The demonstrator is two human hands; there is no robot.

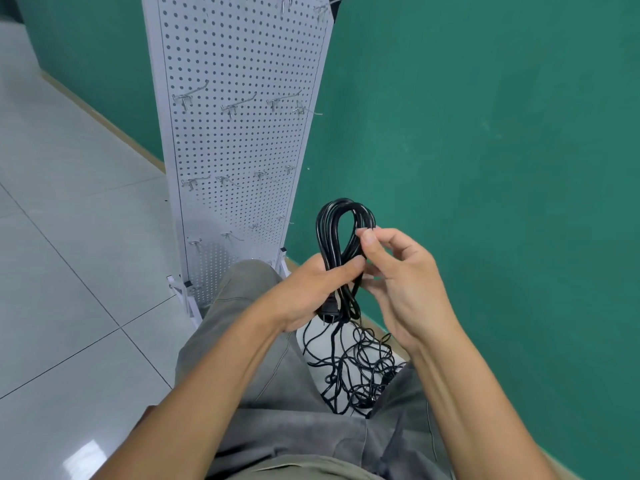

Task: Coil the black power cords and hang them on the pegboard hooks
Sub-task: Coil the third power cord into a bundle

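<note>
A black power cord (332, 230) is folded into several loops that stand up in front of me. My left hand (322, 289) grips the loops at their middle, with the plug (329, 311) hanging just under my palm. My right hand (398, 271) is beside it, its thumb and fingertips pinching the right side of the loops near the top. The white pegboard (239, 140) stands upright to the left behind the cord, with several bare metal hooks (239, 105) in rows. A tangled heap of black cords (360, 368) lies on the floor between my legs.
A green wall (485, 150) runs behind and to the right of the pegboard. Pale floor tiles (69, 237) spread out on the left. The pegboard's white feet (187, 296) rest on the floor near my left knee (249, 282).
</note>
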